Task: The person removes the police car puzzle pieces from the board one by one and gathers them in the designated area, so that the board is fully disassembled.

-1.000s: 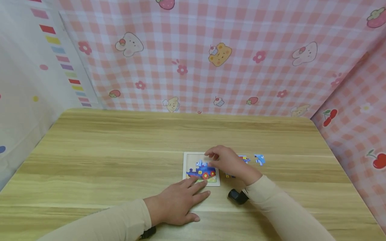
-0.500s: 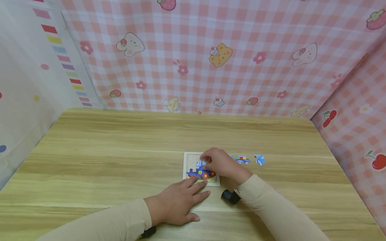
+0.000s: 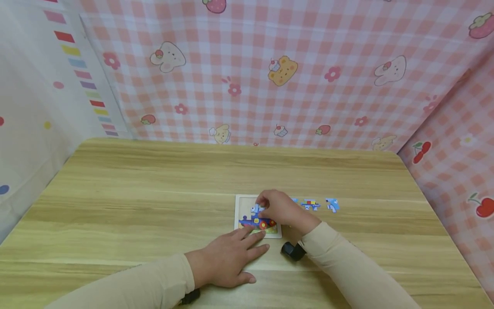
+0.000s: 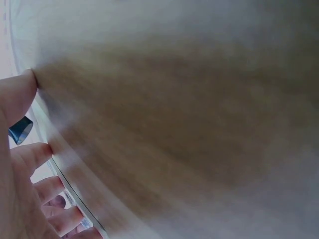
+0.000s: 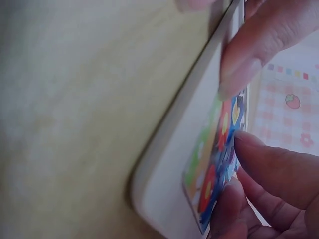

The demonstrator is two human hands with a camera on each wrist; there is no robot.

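A square jigsaw tray (image 3: 236, 214) with a pale rim lies on the table. Fitted pieces form a blue train with red wheels (image 3: 262, 224) in its lower part. The left hand (image 3: 227, 259) lies flat, fingers spread, fingertips resting on the tray's front edge. In the right wrist view, left fingers (image 5: 244, 74) touch the rim. Over the tray's right half, the right hand (image 3: 283, 210) pinches a small puzzle piece against the fitted ones; its fingers mostly hide that piece. Beside them shows a light blue piece (image 3: 254, 209) with an eye.
Loose puzzle pieces lie right of the tray, including a blue, red and yellow one (image 3: 310, 204) and a light blue one (image 3: 332, 204). The wooden table (image 3: 135, 193) ends at a pink checked cloth (image 3: 247, 103). Black wrist cameras (image 3: 293, 251) hang under the sleeves.
The right hand has moved left and slightly down over the tray, then nearly stopped, uncovering loose pieces at its right. The left hand stays in place.
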